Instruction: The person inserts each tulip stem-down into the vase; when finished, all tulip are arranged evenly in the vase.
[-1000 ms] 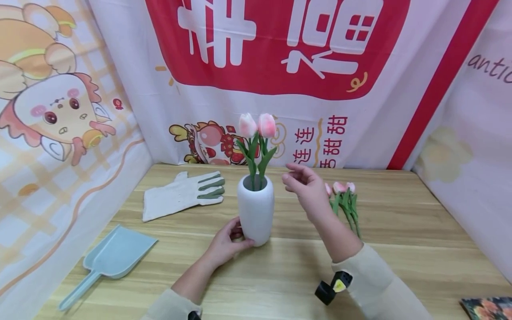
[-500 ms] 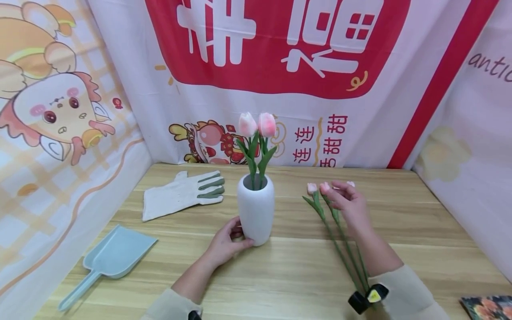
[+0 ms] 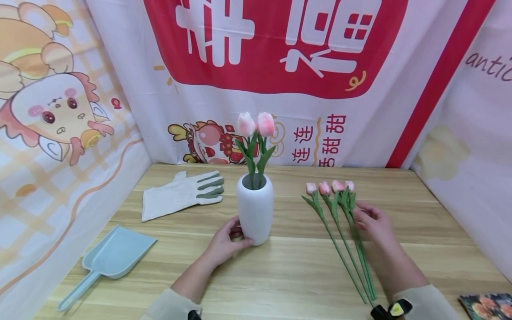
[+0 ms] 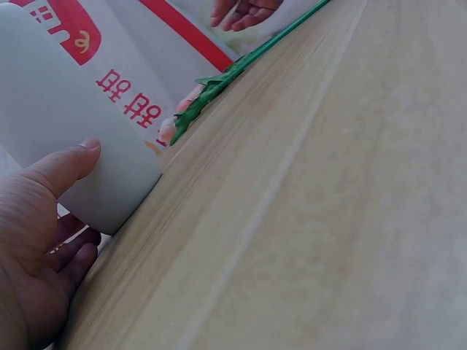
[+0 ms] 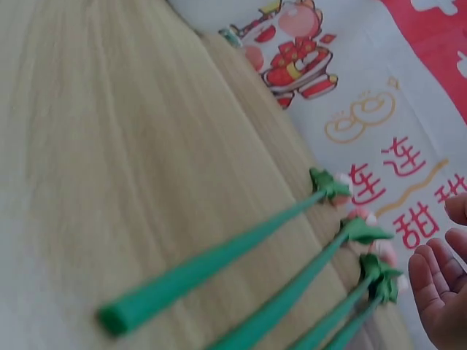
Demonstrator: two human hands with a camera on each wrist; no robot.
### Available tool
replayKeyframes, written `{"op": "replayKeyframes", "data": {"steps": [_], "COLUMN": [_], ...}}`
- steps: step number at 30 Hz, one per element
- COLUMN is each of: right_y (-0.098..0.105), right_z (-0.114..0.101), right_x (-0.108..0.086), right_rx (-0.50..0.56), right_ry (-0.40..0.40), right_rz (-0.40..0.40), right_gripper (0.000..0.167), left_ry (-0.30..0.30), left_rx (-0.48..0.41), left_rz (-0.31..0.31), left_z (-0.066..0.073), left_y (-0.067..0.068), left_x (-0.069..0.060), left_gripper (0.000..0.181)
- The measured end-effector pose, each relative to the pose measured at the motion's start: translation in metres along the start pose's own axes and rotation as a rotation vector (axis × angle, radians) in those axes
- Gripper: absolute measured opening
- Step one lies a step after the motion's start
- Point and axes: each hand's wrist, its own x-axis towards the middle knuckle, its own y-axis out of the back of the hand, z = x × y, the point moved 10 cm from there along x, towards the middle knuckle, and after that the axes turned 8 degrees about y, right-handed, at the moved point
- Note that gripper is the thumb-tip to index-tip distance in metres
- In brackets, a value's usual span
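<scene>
A white vase (image 3: 255, 215) stands upright on the table with two pink-white tulips (image 3: 266, 125) in it. My left hand (image 3: 224, 243) holds the vase low down, its thumb on the near side; the left wrist view shows the thumb against the white wall (image 4: 80, 124). To the right lie several loose pink tulips (image 3: 324, 188), blooms pointing away, green stems (image 5: 219, 255) toward me. Beside the rightmost blooms is my right hand (image 3: 377, 226), fingers loosely bent. In the right wrist view that hand (image 5: 444, 288) appears with nothing between its fingers.
A white and green glove (image 3: 176, 195) lies at the back left, with a light blue dustpan (image 3: 116, 253) nearer me. A flower-printed item (image 3: 486, 306) sits at the front right edge. Printed cloth (image 3: 320, 146) hangs behind the wooden table (image 3: 288, 275).
From beside the vase, my right hand has moved right over the loose tulips to their right side. The loose tulips are now more fully uncovered. My left hand stays at the vase.
</scene>
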Motion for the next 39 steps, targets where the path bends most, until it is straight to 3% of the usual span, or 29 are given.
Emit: {"op": "replayKeyframes", "data": {"steps": [3,5,11,17,22,30,39], "right_y": [0.005,0.007,0.01,0.013,0.012,0.011,0.018], "right_z": [0.01,0.016,0.03,0.031,0.032,0.032,0.039], "right_x": [-0.001,-0.002,-0.005,-0.002,0.001,0.005,0.005], "right_rx": [-0.031,-0.065,-0.186,-0.354,-0.421,-0.454,-0.301], "right_ry": [-0.004,-0.021,-0.061,-0.035,-0.019,-0.024,-0.106], "right_rz": [-0.028,-0.05,-0.092,-0.097,-0.109,-0.111,-0.073], "right_gripper": [0.045,0.059,0.059,0.053,0.045,0.041,0.048], "left_ry": [0.002,0.004,0.012,0.01,0.002,0.005,0.009], "left_rx": [0.001,0.001,-0.006,-0.005,-0.002,0.016,-0.008], "left_rz": [0.003,0.002,0.003,0.008,0.004,0.001,0.002], "left_z": [0.0,-0.001,-0.001,0.0,0.0,-0.002,-0.001], "left_y": [0.0,0.0,0.0,0.001,0.001,0.0,0.0], "left_x": [0.0,0.001,0.001,0.001,0.001,0.001,0.0], "left_gripper": [0.07,0.07,0.069,0.069,0.069,0.071,0.069]}}
